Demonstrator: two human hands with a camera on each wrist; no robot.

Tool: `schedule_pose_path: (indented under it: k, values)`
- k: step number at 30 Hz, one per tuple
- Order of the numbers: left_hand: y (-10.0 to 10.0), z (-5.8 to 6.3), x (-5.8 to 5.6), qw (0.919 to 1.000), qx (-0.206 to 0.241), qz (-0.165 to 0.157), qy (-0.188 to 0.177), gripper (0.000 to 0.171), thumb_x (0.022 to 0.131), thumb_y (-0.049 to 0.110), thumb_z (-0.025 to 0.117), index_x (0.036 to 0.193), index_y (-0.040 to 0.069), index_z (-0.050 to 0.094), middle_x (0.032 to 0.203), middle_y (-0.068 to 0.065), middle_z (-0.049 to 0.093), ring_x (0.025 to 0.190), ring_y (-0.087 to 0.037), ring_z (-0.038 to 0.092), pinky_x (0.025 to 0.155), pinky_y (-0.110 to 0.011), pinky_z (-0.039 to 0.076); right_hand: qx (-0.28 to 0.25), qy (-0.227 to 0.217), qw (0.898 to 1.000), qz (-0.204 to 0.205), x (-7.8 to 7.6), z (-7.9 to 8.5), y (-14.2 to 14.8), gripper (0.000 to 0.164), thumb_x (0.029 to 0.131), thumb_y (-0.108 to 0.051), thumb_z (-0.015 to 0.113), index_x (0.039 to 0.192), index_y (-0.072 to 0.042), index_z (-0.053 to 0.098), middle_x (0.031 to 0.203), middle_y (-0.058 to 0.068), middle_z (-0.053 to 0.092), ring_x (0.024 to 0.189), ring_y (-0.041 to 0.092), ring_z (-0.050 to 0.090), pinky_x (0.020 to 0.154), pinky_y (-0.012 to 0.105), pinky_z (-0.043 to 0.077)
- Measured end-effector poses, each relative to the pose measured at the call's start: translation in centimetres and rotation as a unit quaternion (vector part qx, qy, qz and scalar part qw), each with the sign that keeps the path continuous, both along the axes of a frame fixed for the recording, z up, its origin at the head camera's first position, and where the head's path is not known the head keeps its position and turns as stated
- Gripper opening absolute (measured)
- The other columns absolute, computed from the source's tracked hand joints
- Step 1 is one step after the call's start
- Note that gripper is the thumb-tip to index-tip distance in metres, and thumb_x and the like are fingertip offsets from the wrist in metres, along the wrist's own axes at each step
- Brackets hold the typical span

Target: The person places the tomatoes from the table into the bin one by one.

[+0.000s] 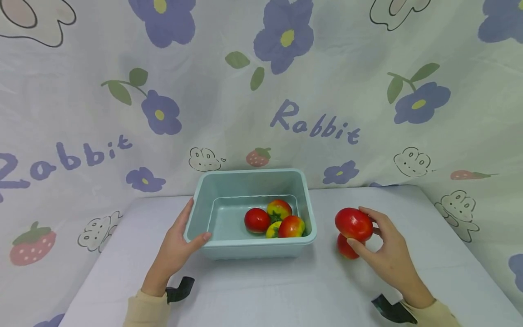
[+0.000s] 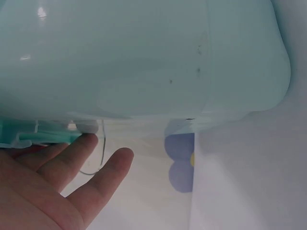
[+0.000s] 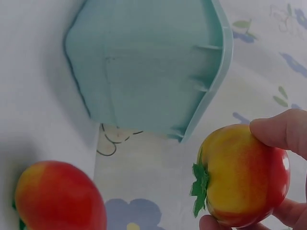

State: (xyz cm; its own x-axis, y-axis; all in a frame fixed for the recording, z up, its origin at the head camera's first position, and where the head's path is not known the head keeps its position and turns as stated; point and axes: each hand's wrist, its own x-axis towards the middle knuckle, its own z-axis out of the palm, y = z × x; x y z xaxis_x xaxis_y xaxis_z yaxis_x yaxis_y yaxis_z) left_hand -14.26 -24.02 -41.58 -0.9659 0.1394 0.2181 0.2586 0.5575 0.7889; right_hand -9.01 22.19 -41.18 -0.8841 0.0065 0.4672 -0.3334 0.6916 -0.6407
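A light blue-green plastic box stands on the table with several red-and-yellow tomatoes inside, grouped toward its right. At the box's left front corner, my left hand holds the rim, its thumb over the front edge and its fingers along the left outer side. To the right of the box, my right hand pinches a tomato between thumb and fingers. Its green leafy top and yellow flank show in the right wrist view. Below it on the table lies another tomato, partly hidden in the head view.
A white cloth covers the table. Behind it hangs a curtain printed with flowers, rabbits and strawberries, close to the box's back side. Dark straps sit at both wrists.
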Motion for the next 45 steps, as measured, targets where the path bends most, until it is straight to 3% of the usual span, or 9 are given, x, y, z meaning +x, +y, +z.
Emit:
schedule_pose_path:
  k: [14,25,32,38,45]
  values:
    - [0.1,0.0,0.0,1.0000,0.003,-0.003,0.001,0.097,0.090,0.026,0.074,0.163,0.013,0.012,0.164,-0.018,0.021,0.142,-0.045,0.030,0.106,-0.072,0.031,-0.015,0.012,1.000,0.006,-0.9,0.8,-2.1,0.082,0.069,-0.006,0.090,0.141,-0.006,0.050,0.134,0.011,0.054,0.117,0.024,0.052,0.087,0.006,0.039]
    - [0.1,0.1,0.0,1.0000,0.002,-0.002,0.003,0.096,0.090,0.027,0.074,0.163,0.012,0.013,0.164,-0.017,0.022,0.141,-0.044,0.032,0.106,-0.071,0.032,-0.041,0.006,0.999,0.030,-1.4,1.6,-4.5,0.081,0.070,-0.010,0.090,0.141,-0.011,0.052,0.135,0.006,0.054,0.118,0.018,0.052,0.086,0.020,0.050]
    - [0.1,-0.1,-0.1,1.0000,0.004,-0.001,-0.002,0.097,0.090,0.027,0.075,0.163,0.015,0.013,0.165,-0.016,0.021,0.144,-0.044,0.028,0.107,-0.072,0.029,-0.058,0.030,0.996,0.060,-1.7,2.0,-5.8,0.081,0.071,-0.009,0.090,0.142,-0.012,0.052,0.136,0.006,0.054,0.117,0.019,0.054,0.087,0.017,0.049]
    - [0.0,-0.2,0.0,1.0000,0.002,0.001,-0.001,0.097,0.090,0.028,0.074,0.163,0.014,0.012,0.165,-0.016,0.021,0.143,-0.045,0.029,0.107,-0.072,0.030,-0.064,0.015,0.995,0.070,-2.1,2.0,-7.0,0.081,0.074,-0.013,0.089,0.144,-0.012,0.048,0.139,0.006,0.054,0.120,0.019,0.054,0.091,0.018,0.049]
    - [0.0,-0.1,0.1,1.0000,0.008,-0.002,0.004,0.097,0.089,0.026,0.075,0.163,0.013,0.013,0.165,-0.016,0.021,0.144,-0.044,0.028,0.107,-0.071,0.030,-0.082,-0.003,0.993,0.082,-2.4,2.1,-8.7,0.077,0.077,-0.014,0.088,0.142,-0.008,0.047,0.139,0.005,0.055,0.121,0.020,0.054,0.095,0.033,0.053]
